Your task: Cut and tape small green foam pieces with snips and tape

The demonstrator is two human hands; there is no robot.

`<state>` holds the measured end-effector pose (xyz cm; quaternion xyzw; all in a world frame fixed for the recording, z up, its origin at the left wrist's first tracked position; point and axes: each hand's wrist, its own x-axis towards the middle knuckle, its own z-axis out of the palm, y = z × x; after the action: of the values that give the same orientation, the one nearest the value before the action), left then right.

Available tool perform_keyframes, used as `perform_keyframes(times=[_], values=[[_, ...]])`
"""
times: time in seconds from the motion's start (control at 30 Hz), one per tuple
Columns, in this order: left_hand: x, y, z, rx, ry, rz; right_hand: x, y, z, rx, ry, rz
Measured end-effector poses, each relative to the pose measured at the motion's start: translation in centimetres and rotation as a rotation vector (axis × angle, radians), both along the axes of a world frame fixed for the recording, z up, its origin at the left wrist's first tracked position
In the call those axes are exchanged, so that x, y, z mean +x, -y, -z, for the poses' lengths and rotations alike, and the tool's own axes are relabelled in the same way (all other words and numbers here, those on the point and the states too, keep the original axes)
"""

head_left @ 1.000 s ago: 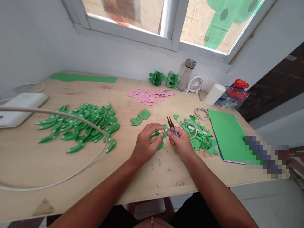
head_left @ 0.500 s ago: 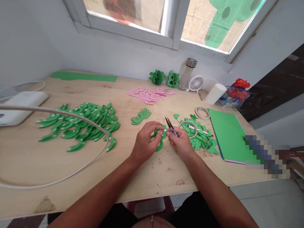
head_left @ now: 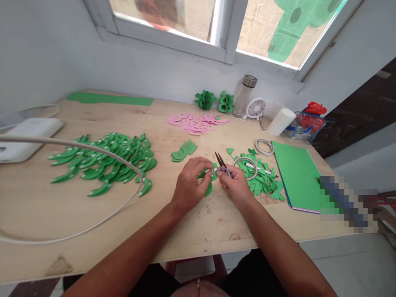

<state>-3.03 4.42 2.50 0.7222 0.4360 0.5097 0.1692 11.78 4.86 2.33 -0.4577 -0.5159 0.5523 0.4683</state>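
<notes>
My left hand (head_left: pixel 191 181) is closed on a curved green paper cutout (head_left: pixel 209 189), pinching it between thumb and fingers over the table's front middle. A small white piece of tape (head_left: pixel 215 169) shows at the cutout's upper edge. Close beside it, my right hand (head_left: pixel 236 185) is closed around a pair of scissors (head_left: pixel 220 159), their dark blades pointing up and away. The right thumb and fingertip are at the tape; whether they grip it cannot be made out. Just beyond my left hand lie a few loose green cutouts (head_left: pixel 184 151).
Left is a heap of taped green cutouts (head_left: pixel 114 159), with a white cable (head_left: pixel 123 163) arching in front. Pink cutouts (head_left: pixel 194 123) lie farther back. Green scraps (head_left: pixel 261 181), a tape roll (head_left: pixel 264 147) and green sheets (head_left: pixel 297 177) are right. A bottle (head_left: pixel 244 97) and fan (head_left: pixel 255 108) stand behind.
My left hand has closed in slightly over the green cutout, so less of it shows below the thumb. The right hand and scissors stay almost where they were.
</notes>
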Motion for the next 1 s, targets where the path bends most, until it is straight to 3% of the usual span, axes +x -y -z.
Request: perform_keyframes(times=[0.3,1.0], values=[[0.02,0.01,0.04,0.112,-0.102,-0.044,-0.02,0.03,-0.01,0.002,0.007,-0.008],[0.02,0.43,-0.18,0.039,-0.142,-0.087,0.01,0.04,-0.05,0.009,-0.004,-0.014]])
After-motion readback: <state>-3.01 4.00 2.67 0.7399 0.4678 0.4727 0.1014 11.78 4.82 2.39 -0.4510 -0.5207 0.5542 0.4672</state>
